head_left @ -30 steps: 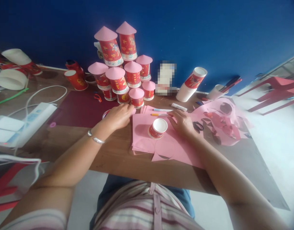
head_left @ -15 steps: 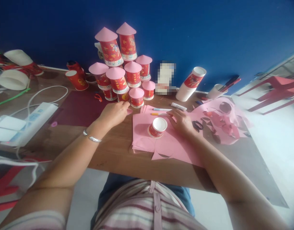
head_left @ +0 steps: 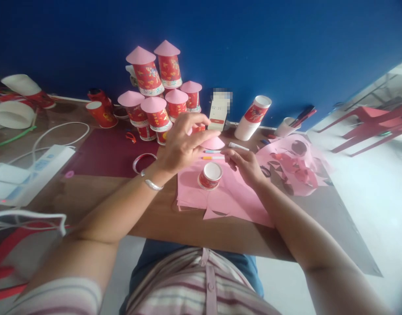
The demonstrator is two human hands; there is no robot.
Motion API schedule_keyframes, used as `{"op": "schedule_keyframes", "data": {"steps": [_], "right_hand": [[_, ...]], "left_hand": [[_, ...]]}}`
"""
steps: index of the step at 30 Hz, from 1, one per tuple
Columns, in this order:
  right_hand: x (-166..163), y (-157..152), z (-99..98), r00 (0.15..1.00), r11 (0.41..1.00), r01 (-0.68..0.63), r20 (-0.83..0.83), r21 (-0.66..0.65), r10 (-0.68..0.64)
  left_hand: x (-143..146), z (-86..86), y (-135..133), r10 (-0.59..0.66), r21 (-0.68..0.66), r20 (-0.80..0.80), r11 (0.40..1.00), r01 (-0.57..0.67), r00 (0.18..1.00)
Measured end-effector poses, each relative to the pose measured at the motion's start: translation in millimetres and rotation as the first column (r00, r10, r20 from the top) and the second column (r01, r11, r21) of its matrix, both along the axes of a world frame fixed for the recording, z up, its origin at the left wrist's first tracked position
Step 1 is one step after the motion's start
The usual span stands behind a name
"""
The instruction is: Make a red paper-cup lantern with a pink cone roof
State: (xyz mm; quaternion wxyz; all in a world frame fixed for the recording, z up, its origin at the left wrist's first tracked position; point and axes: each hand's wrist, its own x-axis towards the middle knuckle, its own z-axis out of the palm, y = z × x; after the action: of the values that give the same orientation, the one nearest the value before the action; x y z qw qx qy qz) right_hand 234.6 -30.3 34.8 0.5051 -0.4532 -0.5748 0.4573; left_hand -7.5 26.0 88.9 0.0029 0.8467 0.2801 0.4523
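My left hand (head_left: 184, 146) is raised over the back edge of the pink paper, thumb and forefinger at a pink paper cone (head_left: 213, 143). It appears to hold the cone by its edge and top; part of the grip is hidden. My right hand (head_left: 245, 164) hovers just right of the cone, fingers loosely bent, with nothing visible in them. Between the hands, a short red paper cup (head_left: 210, 179) stands base up on a stack of pink paper sheets (head_left: 190, 190). Beside the cone lie an orange-banded marker (head_left: 213, 158) and a white glue stick (head_left: 238, 146).
Red cups with pink cone roofs (head_left: 155, 114) are stacked at the back left. A tape roll (head_left: 145, 162) lies on the maroon mat (head_left: 96, 153). Paper scraps (head_left: 295, 162) and scissors (head_left: 265, 171) are right; a power strip (head_left: 50, 170) is left. A phone (head_left: 219, 109) leans behind.
My left hand has lifted and moved right from beside the stacked cups, bringing the pink cone into view. My right hand has risen off the paper, its fingers bending. The tape roll is now uncovered.
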Motion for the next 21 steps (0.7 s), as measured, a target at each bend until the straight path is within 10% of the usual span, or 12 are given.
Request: {"op": "schedule_keyframes", "data": {"steps": [7, 21], "right_hand": [[-10.8, -16.8, 29.4, 0.907, 0.968, -0.197, -0.403, -0.154, 0.120], [-24.0, -30.4, 31.1, 0.853, 0.936, -0.289, -0.497, -0.198, 0.158]], "left_hand": [[28.1, 28.1, -26.6, -0.111, -0.231, -0.097, 0.969, 0.086, 0.989], [-2.8, -2.8, -28.3, -0.096, -0.247, -0.007, 0.965, 0.092, 0.995]]}}
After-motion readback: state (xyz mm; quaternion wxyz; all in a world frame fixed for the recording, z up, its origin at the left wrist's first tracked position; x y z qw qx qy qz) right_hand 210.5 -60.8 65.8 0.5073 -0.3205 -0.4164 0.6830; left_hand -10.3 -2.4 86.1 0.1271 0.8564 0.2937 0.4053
